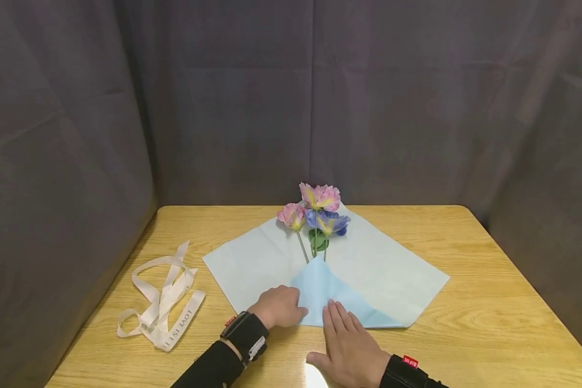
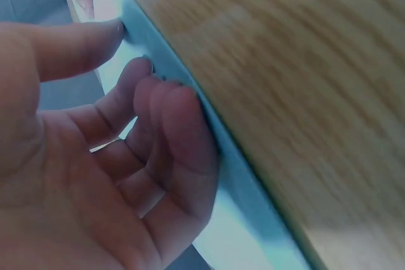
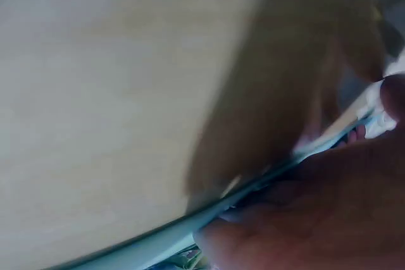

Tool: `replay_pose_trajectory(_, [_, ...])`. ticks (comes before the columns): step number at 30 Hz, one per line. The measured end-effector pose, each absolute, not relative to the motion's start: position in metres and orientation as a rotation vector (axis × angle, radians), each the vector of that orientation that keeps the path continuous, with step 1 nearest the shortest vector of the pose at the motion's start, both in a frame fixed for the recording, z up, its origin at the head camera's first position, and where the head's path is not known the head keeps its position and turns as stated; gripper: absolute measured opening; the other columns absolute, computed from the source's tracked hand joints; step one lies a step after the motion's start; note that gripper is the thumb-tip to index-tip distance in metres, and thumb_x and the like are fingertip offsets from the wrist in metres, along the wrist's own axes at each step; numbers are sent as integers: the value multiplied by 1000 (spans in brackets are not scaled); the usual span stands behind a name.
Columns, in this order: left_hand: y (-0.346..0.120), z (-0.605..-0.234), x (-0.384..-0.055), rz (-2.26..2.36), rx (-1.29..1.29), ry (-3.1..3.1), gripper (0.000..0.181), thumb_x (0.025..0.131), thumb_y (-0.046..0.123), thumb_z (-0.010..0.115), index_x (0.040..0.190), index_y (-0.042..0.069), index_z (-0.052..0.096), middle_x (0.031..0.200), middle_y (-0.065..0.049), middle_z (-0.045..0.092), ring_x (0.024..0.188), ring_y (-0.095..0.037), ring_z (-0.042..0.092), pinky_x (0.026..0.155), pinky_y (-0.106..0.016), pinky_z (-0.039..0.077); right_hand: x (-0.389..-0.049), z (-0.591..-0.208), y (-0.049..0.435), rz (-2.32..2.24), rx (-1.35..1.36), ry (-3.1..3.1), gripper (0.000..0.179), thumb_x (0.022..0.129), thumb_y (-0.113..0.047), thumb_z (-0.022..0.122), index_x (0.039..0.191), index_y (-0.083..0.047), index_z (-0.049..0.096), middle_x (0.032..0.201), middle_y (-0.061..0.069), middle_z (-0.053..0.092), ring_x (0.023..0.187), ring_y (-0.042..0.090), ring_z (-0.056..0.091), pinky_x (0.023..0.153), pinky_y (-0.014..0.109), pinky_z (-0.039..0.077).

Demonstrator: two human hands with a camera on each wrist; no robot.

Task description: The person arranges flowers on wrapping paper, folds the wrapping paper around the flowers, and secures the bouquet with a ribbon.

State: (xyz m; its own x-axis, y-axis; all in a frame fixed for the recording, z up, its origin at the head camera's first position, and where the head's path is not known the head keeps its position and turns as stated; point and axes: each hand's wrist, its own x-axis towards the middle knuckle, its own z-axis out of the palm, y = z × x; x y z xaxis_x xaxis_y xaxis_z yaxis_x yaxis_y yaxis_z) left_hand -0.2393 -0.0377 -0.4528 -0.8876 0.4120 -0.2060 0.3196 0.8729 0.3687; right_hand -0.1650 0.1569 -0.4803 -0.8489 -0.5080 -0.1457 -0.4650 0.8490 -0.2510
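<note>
A sheet of pale blue wrapping paper (image 1: 383, 258) lies on the table, its near corner folded up into a brighter blue flap (image 1: 315, 285). Artificial flowers, pink (image 1: 320, 197) and blue (image 1: 332, 222), rest on the sheet, their lower stems hidden beneath the flap. My left hand (image 1: 278, 307) holds the folded near edge at the flap's left, fingers curled against the paper. In the left wrist view its thumb tip (image 2: 117, 33) touches the fold. With fingers straight, my right hand (image 1: 346, 345) presses the fold's near edge, thumb spread over the wood.
Left of the paper lies a loosely tangled white ribbon (image 1: 162, 304) with printed letters. Dark cloth (image 1: 237, 118) hangs behind the wooden table (image 1: 490, 323) and along both sides.
</note>
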Motion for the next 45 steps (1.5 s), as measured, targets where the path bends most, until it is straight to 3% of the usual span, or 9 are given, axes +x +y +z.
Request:
replay_pose_trajectory(4, [-37,-453,-241,446,546,2749,35,96,35,65,103,1,70,81,-3,64,70,-17,55,68,-38,52,-162,-489,164,-344,-742,2832,98,99,-74,31,158,5,26,165,24,17,153,38,18,118,59,23])
replay_pose_trajectory(11, [-40,-450,-242,480,534,2710,34,95,36,66,101,3,68,88,-5,67,76,-18,57,73,-39,53,-155,-493,177,-354,-711,2891,100,98,-73,37,154,9,31,163,27,22,151,42,22,116,61,25])
replay_pose_trajectory(20, [-48,-448,-241,581,538,2630,35,89,39,75,84,10,56,77,0,54,69,-17,49,62,-33,41,-144,-486,206,-381,-493,2878,97,98,-67,46,153,11,31,162,29,21,150,45,21,116,63,21])
replay_pose_trajectory(24, [-47,-451,-240,558,562,2654,34,91,38,74,84,9,58,76,0,55,69,-16,50,62,-33,42,-142,-482,212,-365,-419,2871,97,98,-67,46,154,11,29,163,30,20,151,45,18,117,63,19])
replay_pose_trajectory(30, [-31,-457,-228,389,647,2815,42,95,37,66,111,-2,68,95,-9,63,89,-24,62,75,-43,55,-149,-480,192,-349,-579,2959,96,99,-67,45,153,11,31,163,27,22,151,42,19,117,60,21])
replay_pose_trajectory(37, [-8,-463,-196,64,690,2968,49,100,44,60,126,3,58,119,-13,55,112,-29,53,85,-52,52,-163,-480,173,-372,-703,2819,99,99,-73,33,157,6,26,165,24,18,153,39,16,118,60,21])
replay_pose_trajectory(39, [-4,-463,-187,20,686,2908,56,103,48,53,137,3,54,137,-13,51,127,-31,49,95,-56,48,-164,-483,174,-327,-687,2800,101,98,-76,29,158,5,25,166,22,16,154,38,14,119,59,20])
replay_pose_trajectory(42, [-3,-463,-177,64,637,2802,68,105,54,42,152,5,43,160,-12,36,147,-33,33,109,-60,36,-166,-487,175,-263,-693,2802,99,99,-75,26,158,4,24,167,20,15,154,37,13,119,57,20])
replay_pose_trajectory(45, [-6,-465,-171,125,598,2752,77,104,62,32,160,8,31,168,-9,21,154,-31,17,116,-61,24,-167,-490,176,-210,-727,2823,97,100,-74,25,158,4,25,167,20,16,154,37,14,119,57,21])
